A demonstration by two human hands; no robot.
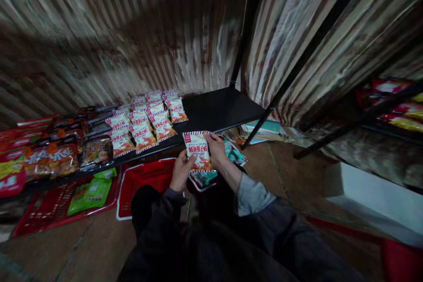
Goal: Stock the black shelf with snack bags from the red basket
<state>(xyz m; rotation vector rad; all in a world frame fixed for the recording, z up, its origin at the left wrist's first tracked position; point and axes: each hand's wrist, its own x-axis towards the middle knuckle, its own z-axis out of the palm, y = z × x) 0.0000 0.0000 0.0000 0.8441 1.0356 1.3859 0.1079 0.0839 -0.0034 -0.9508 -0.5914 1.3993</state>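
Note:
Between my two hands is a white and orange snack bag [197, 150] with red lettering and striped ends. My left hand [181, 169] grips its lower left side, the thumb lying on the front. At the upper right edge, my right hand [217, 150] pinches the bag, fingers partly hidden behind it. Several matching snack bags [142, 134] lie in rows on the black shelf [214, 108], just beyond my left hand. Under the held bag, dark green packets [203, 179] show in part.
Other snack packs [62, 154] fill the shelf's left end. Below stand a red basket [145, 185] and another red basket [42, 205] with green packets [92, 194]. Black metal posts [261, 121] rise at the right, near a white box [380, 198]. Corrugated sheeting [165, 31] backs the shelf.

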